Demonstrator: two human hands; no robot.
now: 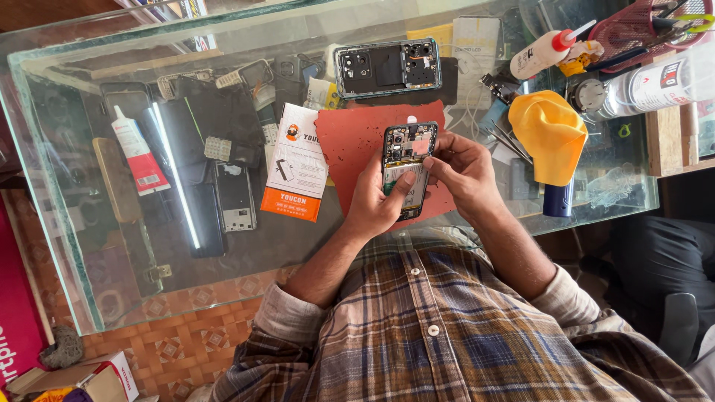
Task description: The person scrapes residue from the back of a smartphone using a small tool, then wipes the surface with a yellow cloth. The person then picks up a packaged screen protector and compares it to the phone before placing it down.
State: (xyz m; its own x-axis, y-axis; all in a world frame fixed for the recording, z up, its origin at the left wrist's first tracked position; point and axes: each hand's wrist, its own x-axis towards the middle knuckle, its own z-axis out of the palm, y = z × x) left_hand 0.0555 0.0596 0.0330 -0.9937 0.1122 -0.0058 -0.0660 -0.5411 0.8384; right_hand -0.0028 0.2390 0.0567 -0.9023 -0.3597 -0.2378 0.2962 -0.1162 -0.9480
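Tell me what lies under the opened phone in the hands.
Under the opened phone, held by the left hand and right hand, lies a red mat on the glass table. The phone and hands cover the mat's middle.

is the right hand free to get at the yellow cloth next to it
Probably not right away: the right hand is pinching at the opened phone that the left hand holds. The yellow cloth lies close beside it, nothing between.
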